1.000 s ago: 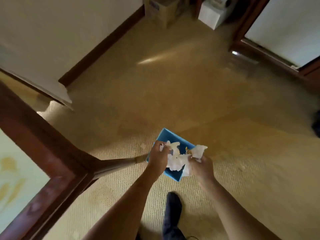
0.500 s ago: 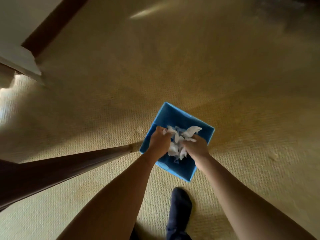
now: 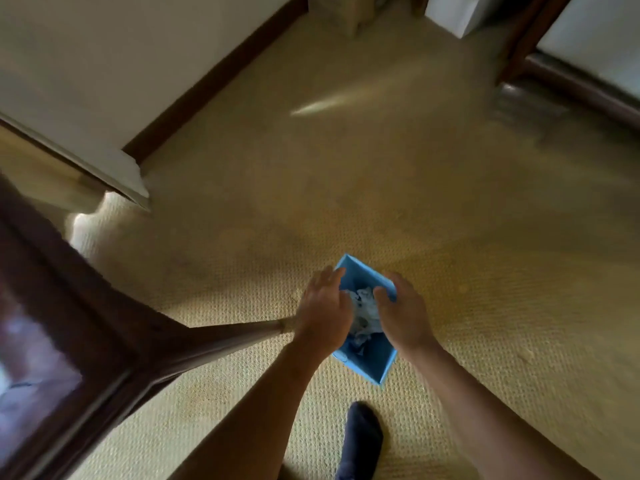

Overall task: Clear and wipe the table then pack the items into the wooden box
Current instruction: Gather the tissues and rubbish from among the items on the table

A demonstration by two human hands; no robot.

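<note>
Woven tan carpet (image 3: 450,220) fills most of the view. The dark wooden counter (image 3: 86,306) cuts in from the left, one slim leg (image 3: 225,337) slanting down to the carpet. A blue bin (image 3: 367,367) stands on the carpet just right of that leg's foot, open at the top. Both hands hover over it: the left hand (image 3: 323,308) above its left rim with fingers released and spread, the right hand (image 3: 405,315) above its right rim, fingers loosely bent and grasping nothing. Crumpled white paper (image 3: 365,306) lies inside the bin, between the hands (partly hidden by them). A dark-socked foot (image 3: 362,434) stands near the bin.
</note>
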